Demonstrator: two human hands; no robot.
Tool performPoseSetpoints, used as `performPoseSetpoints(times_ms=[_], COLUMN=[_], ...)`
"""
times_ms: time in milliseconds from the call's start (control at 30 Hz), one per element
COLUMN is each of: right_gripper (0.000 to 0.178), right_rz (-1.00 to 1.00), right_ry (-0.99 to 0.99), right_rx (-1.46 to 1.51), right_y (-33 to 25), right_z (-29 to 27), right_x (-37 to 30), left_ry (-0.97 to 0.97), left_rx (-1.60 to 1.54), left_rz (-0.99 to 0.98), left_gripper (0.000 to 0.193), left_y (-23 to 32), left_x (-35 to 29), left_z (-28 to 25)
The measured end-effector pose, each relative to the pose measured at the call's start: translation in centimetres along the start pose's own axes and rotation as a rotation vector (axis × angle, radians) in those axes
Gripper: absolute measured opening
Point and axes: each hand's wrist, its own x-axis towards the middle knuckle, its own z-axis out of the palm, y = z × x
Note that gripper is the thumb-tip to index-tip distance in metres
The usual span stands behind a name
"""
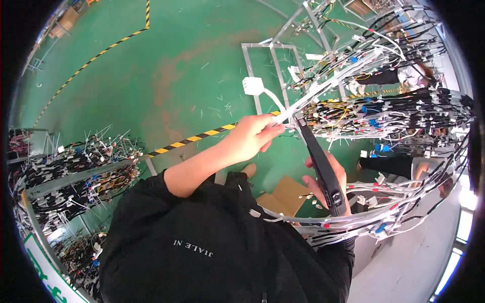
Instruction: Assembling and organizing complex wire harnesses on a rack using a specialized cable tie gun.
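1. The left hand [251, 136] was closed in a pinch, thumb and fingers holding a white strap [286, 114] where it met the harness [389, 113].
2. The strap ran up and left from the harness, past the pinch, to a white connector [252, 85] that hung free over the floor [166, 65].
3. The right hand [328, 184] was wrapped around a black tool [323, 169], fingers curled on its lower grip.
4. The tool rose from the right hand, and its narrow tip sat at the near edge of the harness, just beside the left hand's fingertips.
5. The harness was a thick mass of black, white and yellow wires with white and blue tags, strung across a metal frame [273, 60] on the right of the view.
6. Below the harness, a looser bundle [384, 212] of white wires curved across the right wrist.
7. Under the harness, between the two arms, a brown cardboard piece [285, 194] lay on the floor.
8. A black and yellow striped line [197, 137] crossed the green floor to the left of the harness, passing behind the left hand.
9. Far left of the harness, a rack [76, 177] carried more wire bundles.
10. Behind the harness, another person's dark sleeve [384, 77] showed through the wires.
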Motion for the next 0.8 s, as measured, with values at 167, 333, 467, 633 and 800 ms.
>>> performPoseSetpoints(times_ms=[167,333,467,633,800], right_gripper=[0.038,0.038,0.028,0.027,0.029], right_rz=[-0.064,0.064,0.092,0.168,0.114], right_ry=[0.002,-0.032,-0.019,0.032,-0.037], right_rx=[-0.013,0.002,-0.029,-0.025,0.067], right_y=[0.5,0.6,0.4,0.4,2.9], right_z=[-0.1,-0.6,-0.7,-0.5,-1.1], right_x=[0.4,0.0,-0.4,-0.7,-0.1], left_ry=[0.011,0.004,0.033,-0.007,-0.049], left_rx=[-0.046,0.056,0.197,0.151,-0.243], left_rz=[0.022,-0.006,0.079,0.045,-0.101], left_gripper=[0.018,0.02,0.025,0.022,0.024], left_y=[0.1,0.5,-0.1,-0.7,0.3], left_x=[0.4,0.7,0.9,1.2,1.2], left_z=[0.2,0.4,0.7,0.7,-1.0])
